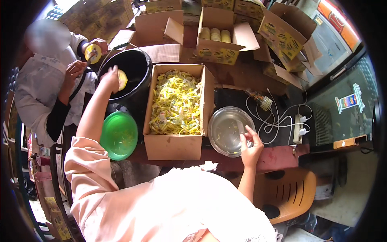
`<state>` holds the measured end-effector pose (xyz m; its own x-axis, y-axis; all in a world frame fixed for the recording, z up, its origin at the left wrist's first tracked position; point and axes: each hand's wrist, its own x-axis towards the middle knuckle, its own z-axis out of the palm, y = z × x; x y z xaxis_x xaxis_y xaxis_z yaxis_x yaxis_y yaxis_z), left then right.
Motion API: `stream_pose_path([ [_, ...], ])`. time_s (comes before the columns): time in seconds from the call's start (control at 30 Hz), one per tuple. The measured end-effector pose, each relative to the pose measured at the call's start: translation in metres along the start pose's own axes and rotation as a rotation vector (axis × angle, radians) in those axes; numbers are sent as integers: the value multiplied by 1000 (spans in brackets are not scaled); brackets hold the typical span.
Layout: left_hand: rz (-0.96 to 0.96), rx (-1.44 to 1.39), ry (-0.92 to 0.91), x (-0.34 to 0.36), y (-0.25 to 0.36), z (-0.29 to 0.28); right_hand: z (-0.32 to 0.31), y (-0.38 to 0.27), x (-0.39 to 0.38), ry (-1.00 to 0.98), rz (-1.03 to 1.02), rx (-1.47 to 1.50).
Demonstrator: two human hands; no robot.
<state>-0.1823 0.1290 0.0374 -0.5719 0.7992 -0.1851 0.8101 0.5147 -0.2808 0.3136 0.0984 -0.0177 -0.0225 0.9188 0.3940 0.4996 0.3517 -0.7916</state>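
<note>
My left hand [111, 80] holds a round yellow item [121, 80] over the mouth of the black bucket [143, 80]. My right hand [250, 146] is closed on something pale I cannot make out, by the rim of a clear plastic bowl [221, 129]. Between my hands stands an open cardboard box [172, 146] full of small yellow and white strips [174, 101]. A green plastic basin [119, 135] with a few scraps in it sits below the bucket.
A co-worker [48, 92] at left holds a yellow round item [93, 52]. Cartons, one holding cylindrical stacks [215, 34], fill the back [217, 52]. A power strip [299, 129] with white cables and a glass-topped unit [338, 117] are at right, an orange chair [298, 193] below.
</note>
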Motion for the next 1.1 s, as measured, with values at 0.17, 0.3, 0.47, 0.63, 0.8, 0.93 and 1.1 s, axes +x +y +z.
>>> stream_pose_path([
  [0.17,-41,-8,93,13,1,-18,-25,33,-1,118,41,-29],
  [0.3,-28,-24,44,8,7,-26,-11,70,-11,56,211,31],
  [0.47,61,-113,428,20,-1,-3,35,125,-10,-202,275,-183],
  [0.63,-18,-133,36,-2,16,-18,66,163,-7,-435,258,-185],
  [0.8,-3,-169,91,-6,6,2,72,165,1,-519,256,-306],
  [0.93,-21,-152,61,-3,7,5,64,168,8,-568,223,-341],
  [1.1,-26,-128,78,-3,9,0,43,146,25,-768,216,-375],
])
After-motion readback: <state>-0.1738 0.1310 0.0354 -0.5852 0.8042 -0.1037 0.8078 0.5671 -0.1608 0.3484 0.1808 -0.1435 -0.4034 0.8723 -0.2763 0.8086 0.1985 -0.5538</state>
